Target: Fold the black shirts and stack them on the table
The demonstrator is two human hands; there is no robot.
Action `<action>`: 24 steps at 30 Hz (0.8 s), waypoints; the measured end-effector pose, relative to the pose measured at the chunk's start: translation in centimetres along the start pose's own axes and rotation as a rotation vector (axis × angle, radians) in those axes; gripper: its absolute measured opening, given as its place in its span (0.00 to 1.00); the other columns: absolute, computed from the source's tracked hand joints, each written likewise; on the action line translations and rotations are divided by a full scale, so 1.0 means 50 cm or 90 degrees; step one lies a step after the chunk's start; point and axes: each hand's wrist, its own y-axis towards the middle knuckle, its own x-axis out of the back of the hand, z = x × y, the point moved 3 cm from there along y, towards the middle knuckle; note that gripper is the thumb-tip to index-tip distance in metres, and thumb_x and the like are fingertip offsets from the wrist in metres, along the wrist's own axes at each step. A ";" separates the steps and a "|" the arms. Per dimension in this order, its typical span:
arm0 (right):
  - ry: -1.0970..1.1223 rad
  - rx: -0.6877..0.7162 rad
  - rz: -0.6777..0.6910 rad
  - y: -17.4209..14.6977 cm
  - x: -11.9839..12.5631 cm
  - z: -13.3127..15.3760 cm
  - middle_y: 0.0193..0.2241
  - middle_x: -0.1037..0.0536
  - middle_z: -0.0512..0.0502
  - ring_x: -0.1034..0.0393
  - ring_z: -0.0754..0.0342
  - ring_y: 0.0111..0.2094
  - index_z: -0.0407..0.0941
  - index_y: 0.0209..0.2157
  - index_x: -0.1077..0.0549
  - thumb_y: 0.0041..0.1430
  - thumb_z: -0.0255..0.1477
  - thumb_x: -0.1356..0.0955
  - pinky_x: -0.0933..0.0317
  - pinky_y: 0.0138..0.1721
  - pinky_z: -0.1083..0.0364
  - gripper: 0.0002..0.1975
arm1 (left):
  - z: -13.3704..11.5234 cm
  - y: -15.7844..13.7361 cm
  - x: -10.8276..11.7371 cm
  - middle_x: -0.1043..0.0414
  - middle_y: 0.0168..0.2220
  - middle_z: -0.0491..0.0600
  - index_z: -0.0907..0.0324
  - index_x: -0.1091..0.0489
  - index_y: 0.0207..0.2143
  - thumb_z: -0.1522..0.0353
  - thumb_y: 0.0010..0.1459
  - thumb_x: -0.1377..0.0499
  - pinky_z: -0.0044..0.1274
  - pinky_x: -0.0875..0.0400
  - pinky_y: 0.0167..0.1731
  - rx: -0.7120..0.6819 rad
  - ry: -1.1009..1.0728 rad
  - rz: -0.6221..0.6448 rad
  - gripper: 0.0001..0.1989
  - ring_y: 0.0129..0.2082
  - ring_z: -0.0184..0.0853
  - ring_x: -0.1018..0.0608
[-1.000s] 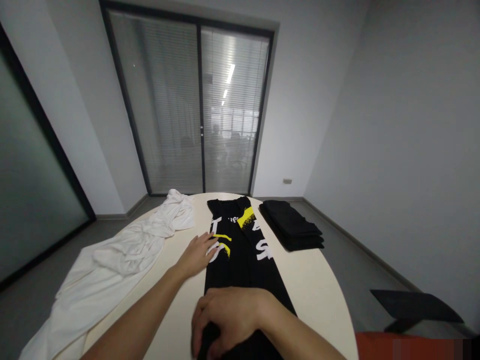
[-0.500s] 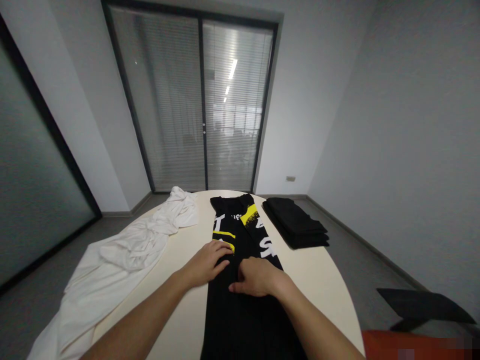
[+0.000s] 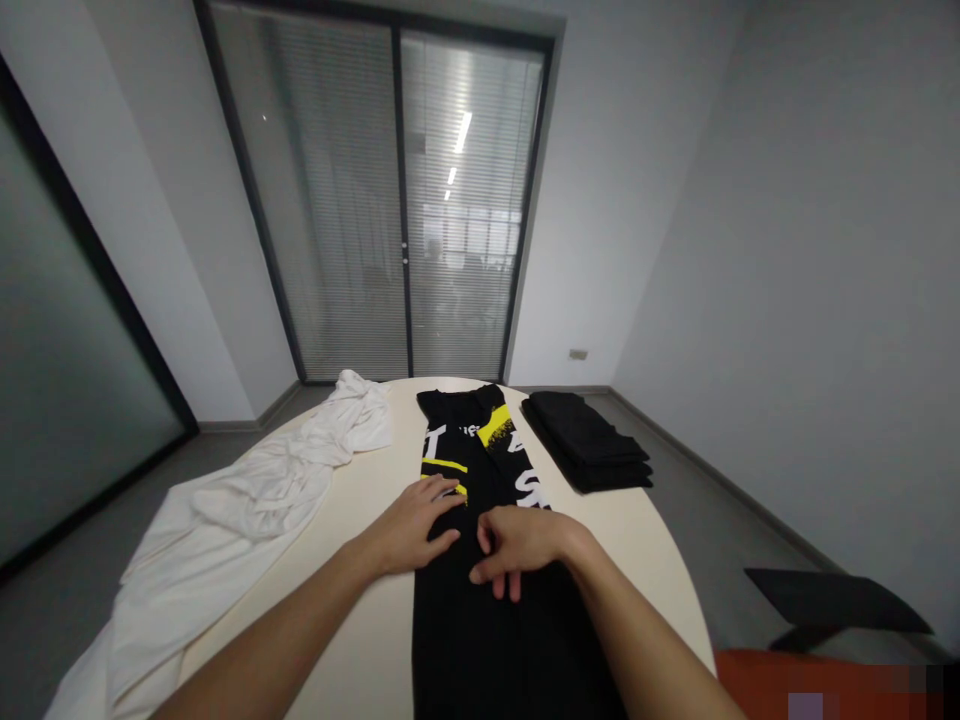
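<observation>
A black T-shirt (image 3: 487, 630) with white lettering and yellow patches lies lengthwise on the table, its sides folded inward into a long strip, collar at the far end. My left hand (image 3: 415, 520) rests flat on its left edge, fingers spread over a yellow stripe. Over the middle of the shirt is my right hand (image 3: 525, 545), wrist bent. Its index finger and thumb curve with a gap between them, and two fingertips show below, pointing back toward me. No cloth is visibly pinched in either hand.
A crumpled white cloth (image 3: 247, 500) runs along the left of the round cream table (image 3: 630, 570) and hangs over its edge. Folded black clothes (image 3: 585, 440) are stacked at the right. Beyond the right edge stands a red and black chair (image 3: 757, 685).
My right hand has lifted and turned slightly, so fingertips now show beneath it. My left hand remains on the shirt's left edge. The view has shifted a little.
</observation>
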 end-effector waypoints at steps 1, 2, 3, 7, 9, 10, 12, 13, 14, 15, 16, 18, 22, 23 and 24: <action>0.011 0.011 0.010 0.005 -0.002 -0.002 0.23 0.22 0.54 0.26 0.56 0.21 0.46 0.33 0.40 0.50 0.36 0.26 0.38 0.25 0.61 0.19 | -0.003 0.000 -0.001 0.39 0.64 0.51 0.51 0.35 0.61 0.60 0.62 0.43 0.42 0.45 0.64 -0.004 0.001 0.005 0.25 0.65 0.47 0.39; 0.015 0.018 0.017 0.009 -0.004 -0.003 0.23 0.22 0.55 0.27 0.57 0.21 0.46 0.34 0.41 0.49 0.34 0.25 0.38 0.25 0.61 0.20 | -0.006 0.000 -0.001 0.39 0.64 0.51 0.50 0.36 0.61 0.59 0.62 0.43 0.42 0.45 0.64 -0.008 0.000 0.009 0.25 0.65 0.47 0.39; 0.016 0.021 0.025 0.013 -0.006 -0.004 0.23 0.22 0.56 0.27 0.57 0.21 0.46 0.34 0.41 0.48 0.31 0.25 0.38 0.24 0.62 0.21 | -0.010 -0.001 -0.002 0.38 0.64 0.51 0.49 0.36 0.62 0.58 0.62 0.43 0.43 0.45 0.64 -0.013 -0.002 0.012 0.25 0.65 0.47 0.39; 0.025 0.007 0.069 0.012 -0.009 -0.005 0.22 0.24 0.56 0.28 0.59 0.20 0.45 0.34 0.39 0.46 0.28 0.26 0.38 0.24 0.63 0.19 | -0.026 -0.002 -0.005 0.40 0.66 0.50 0.47 0.38 0.63 0.57 0.62 0.43 0.45 0.47 0.64 -0.020 -0.012 0.015 0.27 0.67 0.48 0.42; 0.026 0.011 0.070 0.007 -0.003 -0.007 0.22 0.23 0.56 0.29 0.60 0.20 0.45 0.35 0.38 0.45 0.29 0.25 0.38 0.24 0.62 0.19 | -0.034 -0.002 -0.007 0.42 0.67 0.49 0.47 0.40 0.64 0.57 0.62 0.43 0.45 0.48 0.65 -0.023 -0.016 0.021 0.28 0.67 0.48 0.43; 0.027 0.014 0.068 0.005 0.000 -0.009 0.23 0.23 0.56 0.29 0.60 0.20 0.45 0.36 0.37 0.44 0.30 0.25 0.38 0.24 0.62 0.20 | -0.038 -0.001 -0.009 0.43 0.67 0.49 0.46 0.41 0.65 0.57 0.62 0.43 0.45 0.49 0.65 -0.025 -0.017 0.029 0.29 0.68 0.48 0.44; 0.026 0.017 0.068 0.003 0.007 -0.013 0.24 0.23 0.55 0.29 0.59 0.21 0.44 0.37 0.35 0.43 0.32 0.23 0.37 0.25 0.61 0.22 | -0.041 -0.001 -0.012 0.45 0.68 0.49 0.46 0.42 0.65 0.57 0.62 0.43 0.46 0.51 0.65 -0.031 -0.019 0.048 0.30 0.68 0.48 0.44; 0.021 0.019 0.067 0.002 0.011 -0.015 0.24 0.24 0.55 0.29 0.59 0.22 0.43 0.37 0.34 0.42 0.34 0.23 0.37 0.26 0.61 0.24 | -0.042 -0.001 -0.013 0.47 0.69 0.49 0.45 0.43 0.66 0.57 0.62 0.42 0.46 0.52 0.66 -0.035 -0.020 0.056 0.30 0.68 0.48 0.45; 0.012 0.028 0.057 0.002 0.015 -0.016 0.24 0.24 0.55 0.29 0.59 0.22 0.43 0.38 0.33 0.41 0.35 0.22 0.37 0.26 0.61 0.24 | -0.041 -0.001 -0.014 0.48 0.69 0.49 0.45 0.44 0.66 0.57 0.62 0.43 0.46 0.52 0.66 -0.039 -0.020 0.064 0.31 0.69 0.48 0.45; -0.004 0.045 0.034 0.001 0.020 -0.017 0.24 0.24 0.55 0.30 0.59 0.23 0.43 0.39 0.32 0.42 0.36 0.23 0.38 0.26 0.61 0.24 | -0.040 -0.002 -0.014 0.49 0.70 0.49 0.45 0.44 0.66 0.57 0.62 0.43 0.47 0.52 0.66 -0.042 -0.020 0.072 0.31 0.69 0.48 0.46; -0.030 0.067 -0.008 0.001 0.028 -0.017 0.25 0.25 0.56 0.30 0.59 0.23 0.43 0.39 0.31 0.44 0.37 0.23 0.38 0.27 0.61 0.24 | -0.038 -0.002 -0.015 0.51 0.70 0.49 0.44 0.46 0.67 0.56 0.63 0.44 0.47 0.53 0.66 -0.042 -0.018 0.080 0.31 0.69 0.49 0.48; -0.109 0.101 -0.123 -0.003 0.046 -0.017 0.26 0.26 0.56 0.31 0.60 0.25 0.44 0.39 0.29 0.45 0.37 0.23 0.41 0.27 0.61 0.22 | -0.034 -0.004 -0.016 0.54 0.71 0.50 0.45 0.49 0.68 0.55 0.63 0.44 0.47 0.54 0.66 -0.031 -0.011 0.096 0.33 0.70 0.50 0.50; -0.215 0.038 -0.216 -0.008 0.072 -0.031 0.27 0.27 0.56 0.33 0.58 0.27 0.45 0.38 0.27 0.39 0.34 0.21 0.43 0.27 0.61 0.23 | -0.027 -0.006 -0.018 0.58 0.71 0.53 0.49 0.55 0.70 0.52 0.63 0.46 0.46 0.55 0.66 -0.006 -0.007 0.104 0.38 0.70 0.51 0.53; -0.211 0.022 -0.199 -0.008 0.074 -0.036 0.27 0.26 0.56 0.32 0.58 0.27 0.45 0.38 0.26 0.38 0.34 0.21 0.43 0.27 0.60 0.23 | -0.026 -0.007 -0.018 0.57 0.71 0.53 0.49 0.54 0.70 0.51 0.63 0.46 0.46 0.54 0.66 -0.005 -0.009 0.099 0.38 0.70 0.50 0.52; -0.202 0.014 -0.179 -0.007 0.074 -0.040 0.27 0.26 0.55 0.32 0.57 0.28 0.44 0.38 0.26 0.38 0.35 0.21 0.42 0.28 0.60 0.24 | -0.026 -0.007 -0.017 0.55 0.71 0.53 0.49 0.53 0.70 0.50 0.62 0.46 0.45 0.54 0.66 -0.004 -0.012 0.092 0.37 0.70 0.50 0.51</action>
